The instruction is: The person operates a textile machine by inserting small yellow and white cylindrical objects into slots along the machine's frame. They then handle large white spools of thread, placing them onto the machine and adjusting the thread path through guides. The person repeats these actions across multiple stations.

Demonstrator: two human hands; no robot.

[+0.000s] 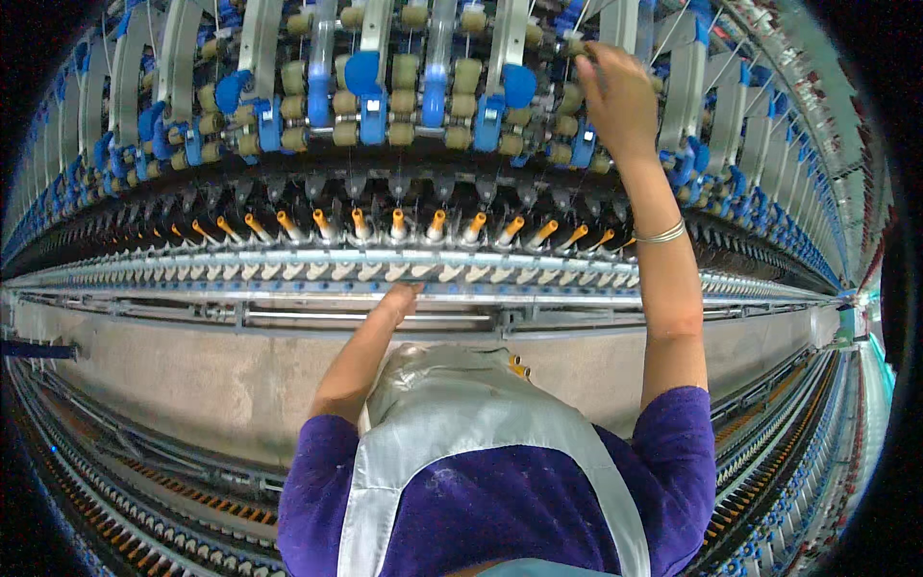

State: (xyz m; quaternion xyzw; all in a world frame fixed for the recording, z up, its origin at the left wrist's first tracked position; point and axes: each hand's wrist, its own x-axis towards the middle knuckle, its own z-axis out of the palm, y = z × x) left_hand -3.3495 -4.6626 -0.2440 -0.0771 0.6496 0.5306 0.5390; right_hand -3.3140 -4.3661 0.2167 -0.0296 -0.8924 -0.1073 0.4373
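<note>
A long spinning frame stretches across the view in front of me. My right hand (623, 101) is raised to its upper part, thumb and fingertips bent together beside the olive-coloured rollers (567, 96). What lies between those fingertips is too small to make out. Low at the front rail (538, 257), my left hand (399, 300) reaches in under the row of white guides (476, 273), and its fingers are hidden there. Between the two hands stands a row of orange-tipped spindles (437, 223).
Blue clips (373, 115) and grey arms (260, 38) line the machine above the spindles. A pale apron (461, 404) with yellow tubes (519, 367) in its pocket covers my front. Behind me, across the concrete floor (240, 385), runs another machine row (144, 481).
</note>
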